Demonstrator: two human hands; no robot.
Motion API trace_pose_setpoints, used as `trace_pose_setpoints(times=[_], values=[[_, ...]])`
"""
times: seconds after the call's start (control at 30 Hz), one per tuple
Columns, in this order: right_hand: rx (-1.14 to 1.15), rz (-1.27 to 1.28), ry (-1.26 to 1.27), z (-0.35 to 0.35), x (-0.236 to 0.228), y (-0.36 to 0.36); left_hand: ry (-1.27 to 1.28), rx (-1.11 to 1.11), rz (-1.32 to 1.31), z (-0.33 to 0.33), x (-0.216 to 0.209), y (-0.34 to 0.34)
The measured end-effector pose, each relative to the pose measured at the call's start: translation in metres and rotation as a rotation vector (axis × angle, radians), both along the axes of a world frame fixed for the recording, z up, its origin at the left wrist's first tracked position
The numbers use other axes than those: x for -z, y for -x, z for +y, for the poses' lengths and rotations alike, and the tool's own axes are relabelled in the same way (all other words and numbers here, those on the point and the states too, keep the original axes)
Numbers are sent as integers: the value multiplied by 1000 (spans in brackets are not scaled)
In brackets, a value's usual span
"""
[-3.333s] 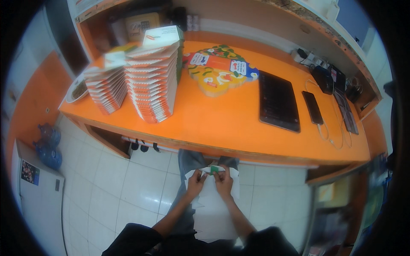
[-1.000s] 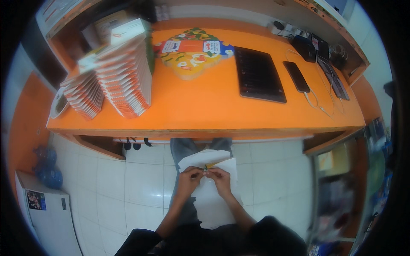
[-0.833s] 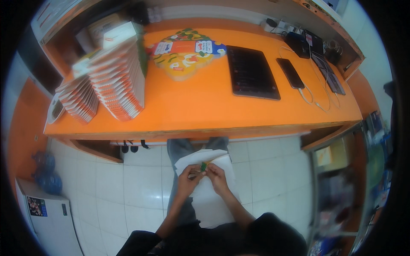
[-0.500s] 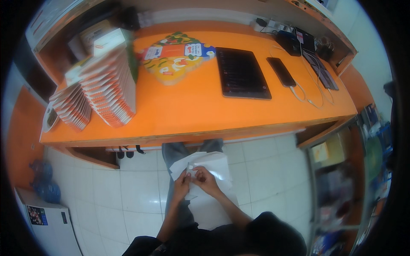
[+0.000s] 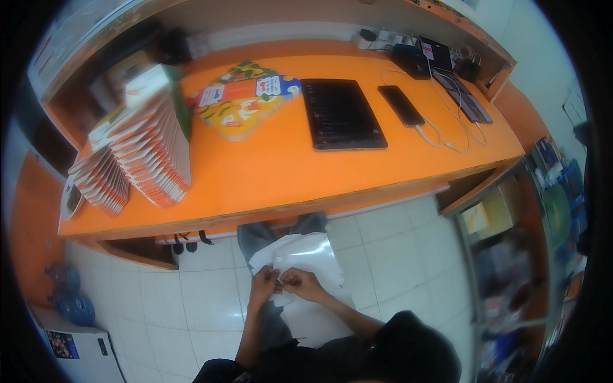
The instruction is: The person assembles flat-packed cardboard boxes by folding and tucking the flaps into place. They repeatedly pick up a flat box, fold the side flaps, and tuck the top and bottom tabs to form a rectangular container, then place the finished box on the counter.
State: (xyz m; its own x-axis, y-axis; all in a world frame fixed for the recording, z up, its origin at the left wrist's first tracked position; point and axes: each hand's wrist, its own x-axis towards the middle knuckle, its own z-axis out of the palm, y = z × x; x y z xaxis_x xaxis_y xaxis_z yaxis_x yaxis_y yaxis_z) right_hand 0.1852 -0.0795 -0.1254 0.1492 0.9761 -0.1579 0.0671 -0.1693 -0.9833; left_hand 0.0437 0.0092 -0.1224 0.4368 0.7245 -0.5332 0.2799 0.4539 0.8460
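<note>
White glossy sheets [image 5: 314, 250] lie across my lap, over grey trousers. Both of my hands are close together above them, fingertips nearly meeting. My left hand [image 5: 262, 286] is closed in a pinch at the left edge of the sheets. My right hand [image 5: 302, 285] is also pinched, its fingertips beside the left ones. A small pale piece [image 5: 278, 260] shows just beyond the fingertips, apparently paper. What exactly each hand grips is hidden by the fingers and too small to name.
On the orange desk [image 5: 249, 172] stand tall stacks of folded white-and-orange cartons [image 5: 153, 150], a colourful flat card [image 5: 239, 99], a black tablet [image 5: 343, 115] and a phone [image 5: 401, 105] with a cable. Blue water jugs [image 5: 75, 306] stand left; shelves [image 5: 511, 255] are at right.
The view has shifted, so the desk sits slightly lower and to the left. My hands have drawn closer together and lower on the sheets; the pale piece between them is now less visible.
</note>
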Motion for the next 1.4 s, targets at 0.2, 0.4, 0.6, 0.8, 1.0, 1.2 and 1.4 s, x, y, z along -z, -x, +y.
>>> trace_pose_setpoints(times=[0.2, 0.4, 0.6, 0.8, 1.0, 1.2, 1.4], values=[[151, 206, 144, 1, 1, 1, 6, 27, 58, -1, -2, 1], [121, 226, 50, 4, 8, 2, 2, 86, -23, -15, -4, 12], [17, -14, -111, -5, 3, 3, 60, 35, -68, -16, -9, 11], [88, -11, -58, -5, -2, 7, 12, 42, -8, -18, -16, 6], [32, -52, -150, -12, -8, 14, 2, 24, 22, -19, -12, 14], [-133, -287, -119, -16, -19, 24, -90, -7, 22, -17, -6, 18], [-105, -219, 15, -10, -24, 14, -256, -10, 92, -13, -21, 17]])
